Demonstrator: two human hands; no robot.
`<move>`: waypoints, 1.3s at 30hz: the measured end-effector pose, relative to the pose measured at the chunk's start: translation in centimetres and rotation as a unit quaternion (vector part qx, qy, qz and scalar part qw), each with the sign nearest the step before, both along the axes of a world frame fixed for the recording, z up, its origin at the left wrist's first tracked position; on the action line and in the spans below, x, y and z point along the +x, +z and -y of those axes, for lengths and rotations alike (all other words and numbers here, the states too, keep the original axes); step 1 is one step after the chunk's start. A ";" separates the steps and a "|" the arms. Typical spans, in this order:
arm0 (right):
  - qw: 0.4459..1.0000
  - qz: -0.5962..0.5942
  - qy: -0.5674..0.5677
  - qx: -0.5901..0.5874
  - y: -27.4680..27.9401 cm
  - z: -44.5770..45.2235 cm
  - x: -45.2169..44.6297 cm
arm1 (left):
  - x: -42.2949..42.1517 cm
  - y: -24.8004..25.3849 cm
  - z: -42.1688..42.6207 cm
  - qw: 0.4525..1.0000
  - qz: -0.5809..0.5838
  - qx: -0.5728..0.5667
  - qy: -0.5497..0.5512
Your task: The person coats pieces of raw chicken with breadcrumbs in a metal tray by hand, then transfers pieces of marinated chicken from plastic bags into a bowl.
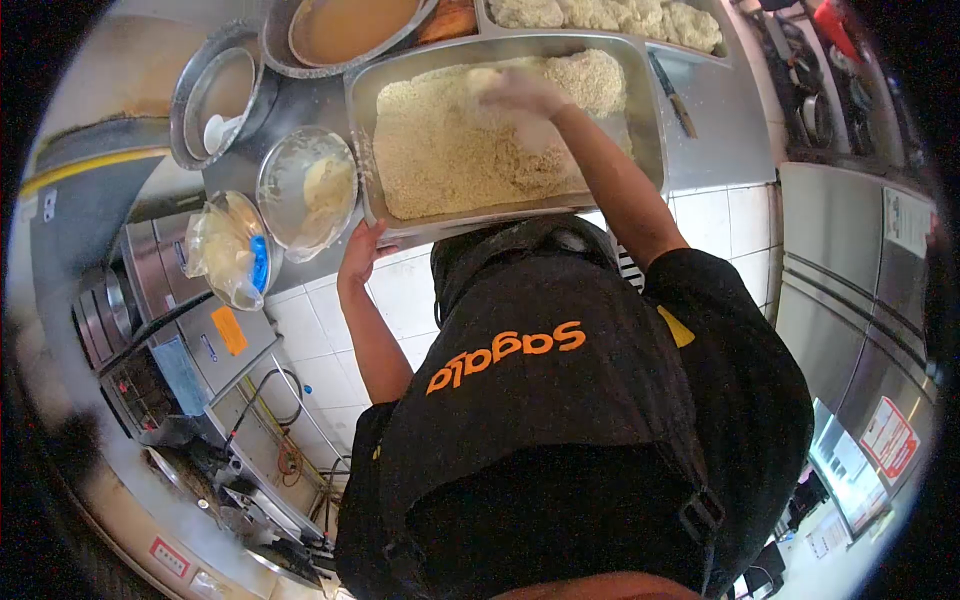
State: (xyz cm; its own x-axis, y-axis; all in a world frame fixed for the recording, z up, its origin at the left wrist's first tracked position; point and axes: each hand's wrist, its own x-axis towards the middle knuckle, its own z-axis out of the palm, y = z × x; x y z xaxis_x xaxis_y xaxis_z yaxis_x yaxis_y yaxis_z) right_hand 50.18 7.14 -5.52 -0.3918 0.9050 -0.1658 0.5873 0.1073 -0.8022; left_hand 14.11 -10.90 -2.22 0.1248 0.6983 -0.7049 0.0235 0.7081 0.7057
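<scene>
A deep rectangular metal tray (652, 150) filled with pale breadcrumbs (440, 150) sits on the counter in front of me. My right hand (525, 95) is over the crumbs in the far half of the tray, smeared by motion. A pale rounded piece (482, 80) shows by its fingertips, and whether it is gripped I cannot tell. My left hand (362, 255) holds the tray's near left corner, fingers at the rim. Left of the tray stands a clear-lined bowl (275, 180) with pale, dough-like contents (328, 187).
A basin of brownish liquid (350, 30) and a second basin (185, 115) with a white ladle (218, 132) stand at the far left. Behind is a tray of coated pieces (620, 15). A knife-like tool (672, 95) lies right. A plastic-bagged bowl (232, 250) sits near left.
</scene>
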 end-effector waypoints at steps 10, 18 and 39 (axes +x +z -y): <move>0.948 0.294 0.008 -0.120 5.0 7.0 5.7 | 0.0 0.3 -0.1 1.000 0.021 0.015 -0.007; 0.978 -0.022 0.056 -0.202 1.7 7.9 7.6 | 0.1 0.4 -0.1 1.000 0.011 -0.003 -0.006; 0.944 0.141 0.252 -0.160 7.7 6.5 -2.8 | -0.4 -1.0 0.0 1.000 -0.007 -0.006 0.006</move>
